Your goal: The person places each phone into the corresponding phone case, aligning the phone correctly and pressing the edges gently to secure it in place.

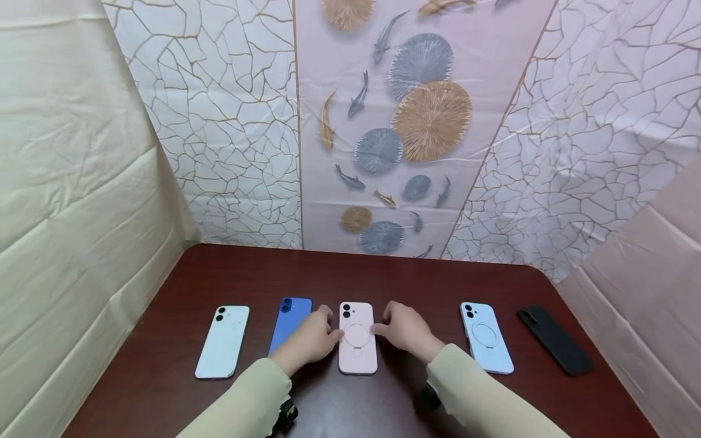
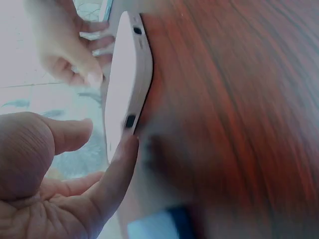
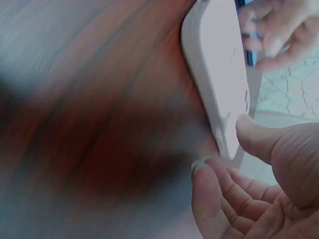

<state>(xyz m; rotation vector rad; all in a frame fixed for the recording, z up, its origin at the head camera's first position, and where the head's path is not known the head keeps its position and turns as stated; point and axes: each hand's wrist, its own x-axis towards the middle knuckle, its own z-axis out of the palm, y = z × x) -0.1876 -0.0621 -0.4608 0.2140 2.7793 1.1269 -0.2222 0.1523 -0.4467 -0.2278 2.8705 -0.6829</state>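
Observation:
A pink phone (image 1: 358, 359) with two camera lenses and a ring on its back lies face down at the middle of the table, between both hands. My left hand (image 1: 313, 336) is at its left edge; in the left wrist view the index fingertip (image 2: 130, 144) is right at the phone's side by a dark button, with the thumb held apart. From the other side, my right hand (image 1: 408, 328) has its thumb (image 3: 251, 134) at the opposite edge, the index finger a little off the side. Neither hand's fingers are closed round the phone.
A blue phone (image 1: 290, 319) lies partly hidden behind my left hand, with a white phone (image 1: 223, 344) farther left. To the right are a light blue phone (image 1: 486, 340) with a ring and a black phone (image 1: 555, 340). Patterned cloth (image 1: 241, 121) stands behind the dark red table (image 1: 252, 267).

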